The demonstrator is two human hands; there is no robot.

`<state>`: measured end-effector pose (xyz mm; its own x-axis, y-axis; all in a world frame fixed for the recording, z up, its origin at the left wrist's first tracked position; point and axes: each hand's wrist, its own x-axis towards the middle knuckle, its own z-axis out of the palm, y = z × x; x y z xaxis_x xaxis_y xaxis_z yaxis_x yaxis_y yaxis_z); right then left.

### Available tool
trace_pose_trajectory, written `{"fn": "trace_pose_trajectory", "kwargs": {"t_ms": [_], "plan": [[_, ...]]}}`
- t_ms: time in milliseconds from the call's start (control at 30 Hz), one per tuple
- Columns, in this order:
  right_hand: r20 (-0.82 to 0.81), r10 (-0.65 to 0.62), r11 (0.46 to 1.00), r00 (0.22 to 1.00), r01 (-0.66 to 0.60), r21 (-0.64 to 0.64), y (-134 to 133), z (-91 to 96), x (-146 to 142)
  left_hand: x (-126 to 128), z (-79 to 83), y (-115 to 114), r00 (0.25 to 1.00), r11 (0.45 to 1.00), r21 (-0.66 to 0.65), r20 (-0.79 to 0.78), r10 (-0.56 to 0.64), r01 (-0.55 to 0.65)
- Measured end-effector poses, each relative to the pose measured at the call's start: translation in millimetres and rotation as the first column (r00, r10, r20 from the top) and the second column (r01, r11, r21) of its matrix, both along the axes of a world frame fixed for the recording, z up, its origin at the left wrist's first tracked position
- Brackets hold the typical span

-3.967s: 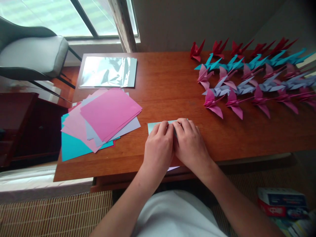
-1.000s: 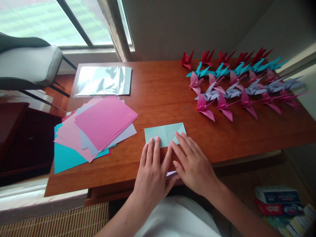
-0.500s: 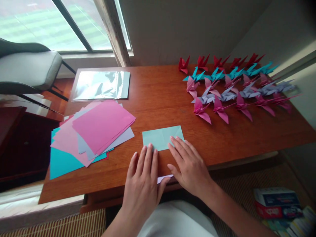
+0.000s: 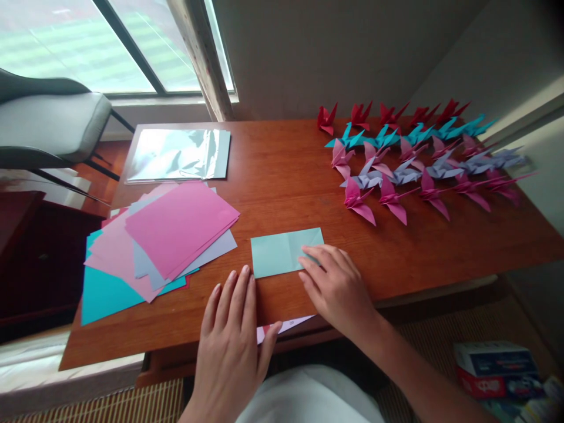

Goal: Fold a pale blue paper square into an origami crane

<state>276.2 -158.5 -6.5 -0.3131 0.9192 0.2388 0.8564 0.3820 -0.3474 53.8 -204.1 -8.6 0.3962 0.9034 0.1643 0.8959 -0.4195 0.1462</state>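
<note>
A pale green sheet of paper, folded into a flat rectangle with faint creases, lies on the wooden table. Just below its lower left corner, my left hand rests on the tabletop with fingers stretched out, apart from the paper. My right hand covers the paper's lower right corner. Its fingers are bent and drawn together, with the thumb close to the index finger at the paper's lower edge. Part of a printed, pale purple paper shows between my hands at the table's front edge.
Fanned coloured sheets lie at the left, with a shiny clear packet of paper behind them. Rows of folded paper cranes stand at the back right. A chair is beside the window; boxes sit low at the right.
My left hand has slid left and down, off the green paper. My right hand's fingers have bent, and its thumb has moved up to the paper's lower edge.
</note>
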Motion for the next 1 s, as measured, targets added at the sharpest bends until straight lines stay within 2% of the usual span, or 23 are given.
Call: {"fn": "trace_pose_trajectory", "kwargs": {"t_ms": [200, 400, 700, 1000], "plan": [[-0.150, -0.016, 1.000, 0.989, 0.012, -0.029, 25.4, -6.5, 5.3, 10.7, 6.6, 5.8, 0.996, 0.998, 0.031, 0.057, -0.062, 0.060], [-0.078, -0.008, 1.000, 0.997, 0.010, 0.025, 43.1, -8.5, 4.7, 30.9, 17.6, 14.6, 0.975, 0.983, -0.002, 0.129, -0.182, 0.184], [-0.021, 0.009, 1.000, 1.000, -0.009, 0.013, 49.6, -12.7, 3.3, 48.1, 8.3, 21.0, 0.987, 0.988, -0.035, 0.068, -0.147, 0.150], [-0.011, -0.051, 0.999, 0.999, 0.051, 0.003, 60.5, -11.2, -3.0, 51.7, 6.6, 18.6, 0.991, 0.991, -0.042, 0.036, -0.129, 0.130]]}}
